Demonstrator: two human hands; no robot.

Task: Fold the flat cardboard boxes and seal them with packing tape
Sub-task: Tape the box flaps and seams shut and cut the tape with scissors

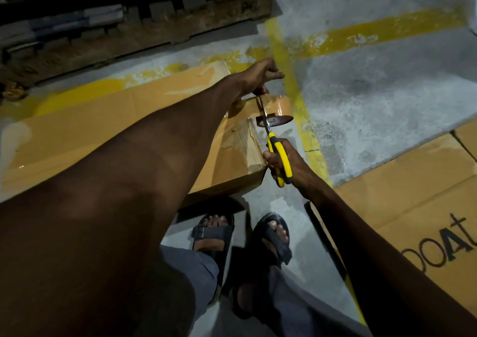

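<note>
Cutting the tape looks like the step in hand. The person stands over a folded cardboard box point(129, 119) that lies on the floor point(374, 91). The left hand point(260, 78) reaches over the far end of the box, and its fingers curl around the tape roll point(277, 108) and hold it up just past the box end. A short strip of brown tape runs from the box to the roll. The right hand point(282, 162) wraps tight around the yellow handles of the scissors point(277, 156). The blades point up and meet the strip close to the roll.

To do this well, the left hand should pull the strip tight so it does not sag or stick to itself. The blades should cross the strip straight and snip close to the roll, well away from the fingers. Then the loose end needs a firm press down onto the side of the box.

Another flat box point(413, 194) with dark letters lies on the right. A wooden pallet point(154, 26) sits behind.
</note>
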